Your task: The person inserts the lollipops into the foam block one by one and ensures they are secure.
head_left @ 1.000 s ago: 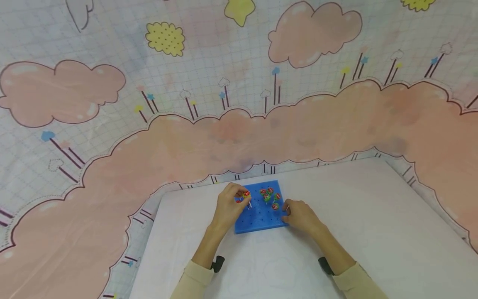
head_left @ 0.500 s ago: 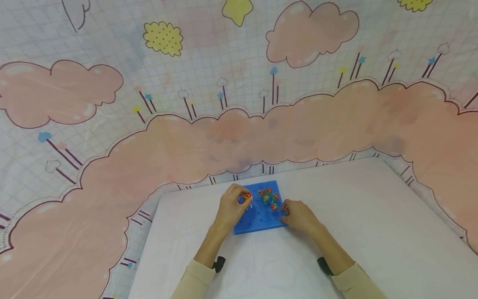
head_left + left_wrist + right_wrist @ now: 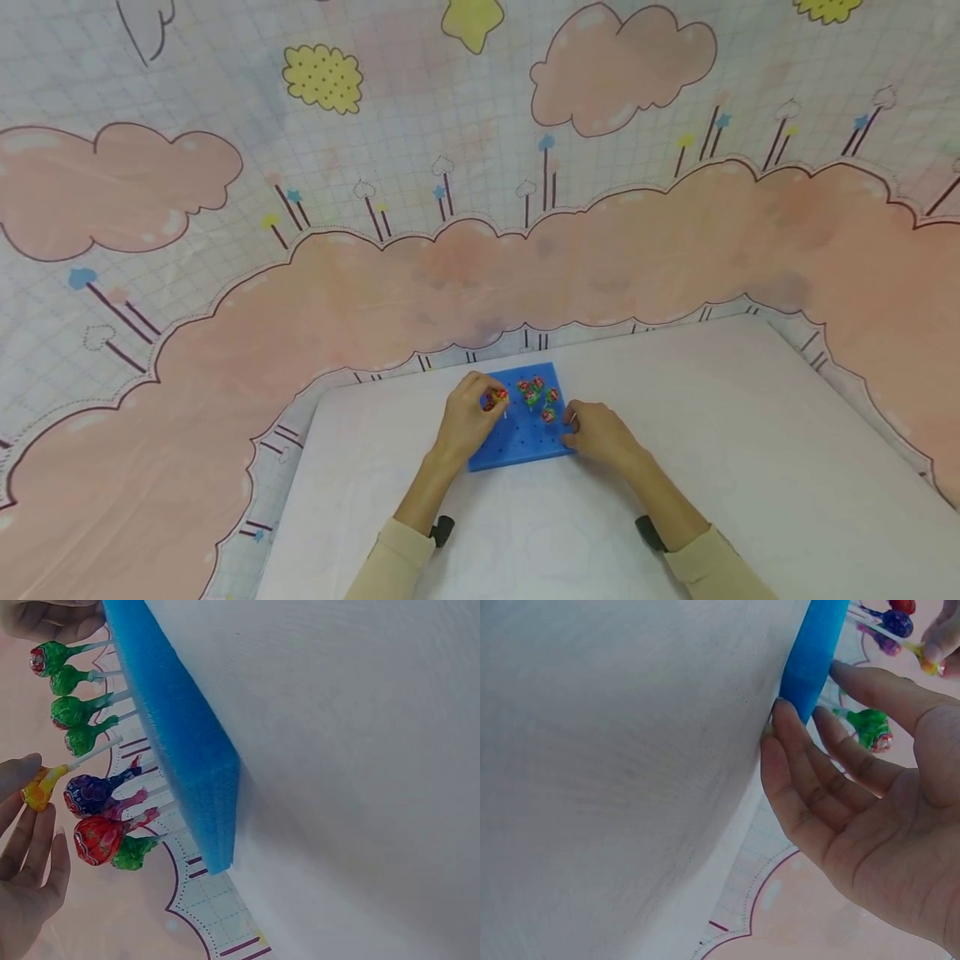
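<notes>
My left hand (image 3: 467,421) pinches a yellow-wrapped lollipop (image 3: 45,787) between thumb and fingers. Its white stick points at the blue foam board (image 3: 517,448), the tip close over the surface in the left wrist view. Beside it stand a purple lollipop (image 3: 88,795), a red lollipop (image 3: 99,840) and a green lollipop (image 3: 131,853), sticks in the board. Several more green lollipops, one of them marked (image 3: 81,739), stand upright towards the board's right side. My right hand (image 3: 603,432) holds the board's right edge, thumb on the top face and other fingers along the side.
The board, dotted with small holes, lies near the far edge of a white table (image 3: 720,433). Behind the table hangs a cloth (image 3: 570,258) printed with clouds and stars. A dark strap piece (image 3: 442,531) sits at the left wrist.
My left hand has moved slightly right and nearer to me over the board, bringing the yellow lollipop along. The right hand stays at the board's edge; the head view has shifted a little.
</notes>
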Available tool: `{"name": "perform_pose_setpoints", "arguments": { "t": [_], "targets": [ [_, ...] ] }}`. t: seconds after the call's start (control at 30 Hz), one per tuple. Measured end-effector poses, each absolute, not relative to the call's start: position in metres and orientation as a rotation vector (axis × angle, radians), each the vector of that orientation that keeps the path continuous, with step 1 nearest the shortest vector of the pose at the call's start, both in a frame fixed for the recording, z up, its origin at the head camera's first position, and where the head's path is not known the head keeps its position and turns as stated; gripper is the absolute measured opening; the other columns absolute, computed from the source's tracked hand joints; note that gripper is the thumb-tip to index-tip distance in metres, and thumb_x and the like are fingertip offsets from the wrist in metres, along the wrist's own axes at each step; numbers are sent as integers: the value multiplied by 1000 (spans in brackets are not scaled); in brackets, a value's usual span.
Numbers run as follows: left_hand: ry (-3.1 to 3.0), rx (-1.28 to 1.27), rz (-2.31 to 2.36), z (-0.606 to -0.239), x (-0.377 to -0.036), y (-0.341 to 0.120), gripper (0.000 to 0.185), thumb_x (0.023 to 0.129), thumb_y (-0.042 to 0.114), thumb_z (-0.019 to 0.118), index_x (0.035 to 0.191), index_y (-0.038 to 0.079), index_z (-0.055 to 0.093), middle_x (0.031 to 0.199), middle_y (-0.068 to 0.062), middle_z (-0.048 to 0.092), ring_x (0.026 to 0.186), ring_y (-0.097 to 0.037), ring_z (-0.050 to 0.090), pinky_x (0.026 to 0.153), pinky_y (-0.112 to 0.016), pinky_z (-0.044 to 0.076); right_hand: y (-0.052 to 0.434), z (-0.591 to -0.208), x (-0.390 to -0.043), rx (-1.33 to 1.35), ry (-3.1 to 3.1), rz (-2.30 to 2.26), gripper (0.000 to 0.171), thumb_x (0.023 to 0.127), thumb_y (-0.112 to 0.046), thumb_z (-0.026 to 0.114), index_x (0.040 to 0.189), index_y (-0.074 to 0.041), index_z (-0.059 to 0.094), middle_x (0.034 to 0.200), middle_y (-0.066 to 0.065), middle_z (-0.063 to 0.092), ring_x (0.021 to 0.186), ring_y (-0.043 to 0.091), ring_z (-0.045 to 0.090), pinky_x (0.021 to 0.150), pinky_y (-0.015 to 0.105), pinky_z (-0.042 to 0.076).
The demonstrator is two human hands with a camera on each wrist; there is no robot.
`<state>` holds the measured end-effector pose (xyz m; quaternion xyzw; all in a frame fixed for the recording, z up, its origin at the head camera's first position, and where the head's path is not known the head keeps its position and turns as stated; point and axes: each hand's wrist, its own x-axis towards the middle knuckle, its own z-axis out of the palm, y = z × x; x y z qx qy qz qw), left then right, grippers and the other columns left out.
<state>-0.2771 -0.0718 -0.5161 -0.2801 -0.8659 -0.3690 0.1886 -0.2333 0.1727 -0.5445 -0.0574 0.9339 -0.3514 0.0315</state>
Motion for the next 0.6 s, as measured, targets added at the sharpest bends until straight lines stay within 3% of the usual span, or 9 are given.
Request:
{"name": "perform_pose_setpoints", "arguments": {
  "t": [0.6],
  "targets": [
    [-2466,-768,-931,-529,-284,-72,21,87,10,86,102,12,73,103,1,64,96,-15,65,87,-33,60,172,-546,-234,-160,2883,-1062,22,88,-14,84,104,-7,71,80,-1,63,73,16,58,70,32,54]
  ]
}}
